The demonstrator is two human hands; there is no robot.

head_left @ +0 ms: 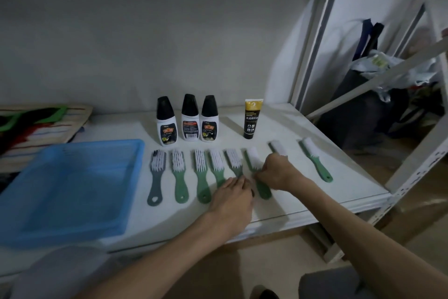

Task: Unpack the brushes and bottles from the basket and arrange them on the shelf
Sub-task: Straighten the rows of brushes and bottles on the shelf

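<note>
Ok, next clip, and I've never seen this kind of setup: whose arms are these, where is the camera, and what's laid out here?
There is no machine here. A person works with bare hands, filmed by one wide-angle camera worn on their head, looking down. On the white shelf stand three black-capped bottles and a black-and-gold tube. In front of them eight brushes lie in a row, beside a blue basket. Counting from the basket, the left hand touches the fifth brush at its handle, and the right hand pinches the sixth brush.
</note>
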